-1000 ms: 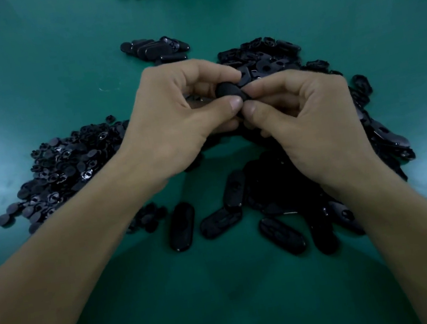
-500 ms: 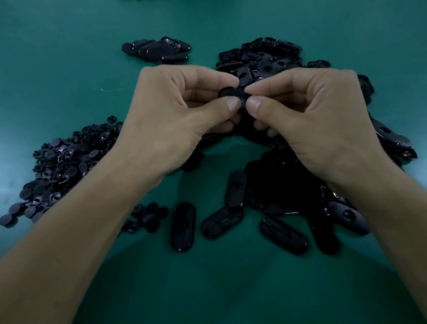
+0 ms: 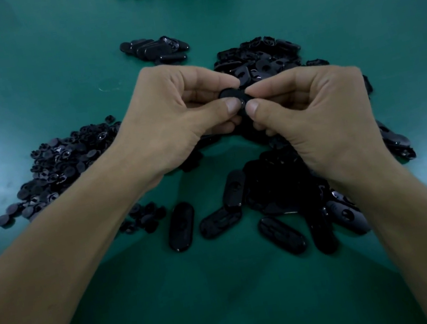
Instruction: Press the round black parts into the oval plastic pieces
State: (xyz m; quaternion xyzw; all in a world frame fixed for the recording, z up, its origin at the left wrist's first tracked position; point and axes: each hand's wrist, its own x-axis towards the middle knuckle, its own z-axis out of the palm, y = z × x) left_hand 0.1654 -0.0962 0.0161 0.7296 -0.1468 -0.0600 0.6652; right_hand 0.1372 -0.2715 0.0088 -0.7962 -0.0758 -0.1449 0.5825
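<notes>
Assembly was in hand above a green counter (image 3: 21,66), where one oval plastic piece (image 3: 232,96) was held up between both hands. The left hand (image 3: 171,118) gripped it with thumb and curled fingers, while the right hand (image 3: 320,115) pinched its other end between thumb and forefinger. The step appeared to be the pressing itself (whether a round part already sat in the oval could not be seen under the thumbs). The next move would likely call for a firm, square thumb push until the part seated. Round black parts (image 3: 65,164), small matte discs, lay heaped at left. Glossy, round-ended oval pieces (image 3: 281,184) were piled near and right, with a small stack (image 3: 156,48) farther off.
</notes>
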